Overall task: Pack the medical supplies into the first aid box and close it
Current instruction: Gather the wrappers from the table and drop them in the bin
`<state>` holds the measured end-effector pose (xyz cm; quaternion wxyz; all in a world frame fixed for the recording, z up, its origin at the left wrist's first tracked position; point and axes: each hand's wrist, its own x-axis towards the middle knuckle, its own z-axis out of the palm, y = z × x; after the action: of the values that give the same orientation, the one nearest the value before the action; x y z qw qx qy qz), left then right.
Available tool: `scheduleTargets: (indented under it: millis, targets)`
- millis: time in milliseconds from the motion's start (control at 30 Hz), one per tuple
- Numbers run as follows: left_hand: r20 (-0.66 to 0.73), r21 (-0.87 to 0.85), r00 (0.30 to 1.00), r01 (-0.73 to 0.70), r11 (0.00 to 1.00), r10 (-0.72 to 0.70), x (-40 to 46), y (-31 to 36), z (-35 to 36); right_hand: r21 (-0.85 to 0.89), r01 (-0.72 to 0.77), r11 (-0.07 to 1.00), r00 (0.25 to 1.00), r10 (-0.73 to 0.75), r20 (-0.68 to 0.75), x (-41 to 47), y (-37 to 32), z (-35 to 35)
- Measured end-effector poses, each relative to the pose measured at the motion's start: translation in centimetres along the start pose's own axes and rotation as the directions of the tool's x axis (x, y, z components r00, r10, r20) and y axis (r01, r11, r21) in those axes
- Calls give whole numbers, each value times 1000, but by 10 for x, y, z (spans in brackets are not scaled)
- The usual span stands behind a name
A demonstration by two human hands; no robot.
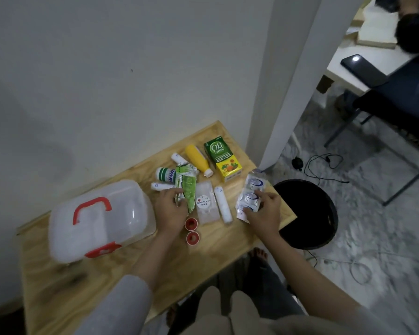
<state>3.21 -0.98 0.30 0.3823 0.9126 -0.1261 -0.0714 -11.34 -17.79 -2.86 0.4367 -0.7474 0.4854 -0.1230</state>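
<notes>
A translucent white first aid box [99, 218] with a red handle and red latch sits shut on the left of the wooden table [136, 267]. My left hand [171, 209] grips a green sachet strip [188, 187]. My right hand [264, 211] holds a clear strip of blue-printed packets [250, 189]. Between my hands lie a cling film packet [205, 204], a white bandage roll [223, 204] and two red tape rolls [192, 230]. Behind them are a yellow bottle [197, 158], a green and yellow OB herbal carton [221, 157], a green-white bottle [165, 174] and white tubes [179, 158].
A white wall runs behind the table and a pillar stands at its right rear corner. A black bin [307, 213] stands on the floor right of the table, with cables beyond it. Another person sits at a white desk with a phone [363, 68] at the upper right.
</notes>
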Motion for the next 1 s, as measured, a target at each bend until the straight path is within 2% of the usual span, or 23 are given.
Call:
scheduleTargets:
  millis: [200,367,500,633,700,767,833,900,1000]
  targets:
    - [-90,-112,990,-120,987,110,-20,34,-8,213,60,975,998,-52,-40,0,2,-32]
    - [-104,-211,976,-211,954,193,-36,85,24,358,-19,934,995,54,-89,11,24,-75]
    - [77,-269,957,-250,930,280,-45,137,89,345,-229,910,955,279,-101,33,64,-104]
    - [289,-208,906,-257,944,310,-48,175,169,244,-376,894,914,401,-59,61,103,-124]
    - [437,-121,863,-222,968,253,-46,185,206,212,-421,882,900,435,-24,74,117,-129]
    - [623,14,765,-220,975,164,-41,187,239,175,-444,879,892,452,-7,88,141,-127]
    - [747,144,664,-214,966,36,-38,186,263,168,-499,850,865,500,43,95,158,-127]
    - [788,242,612,-207,948,-67,-38,186,274,168,-522,836,852,521,50,94,152,-139]
    - [805,249,591,-252,935,-55,-47,186,273,125,-563,817,827,560,60,88,143,-150]
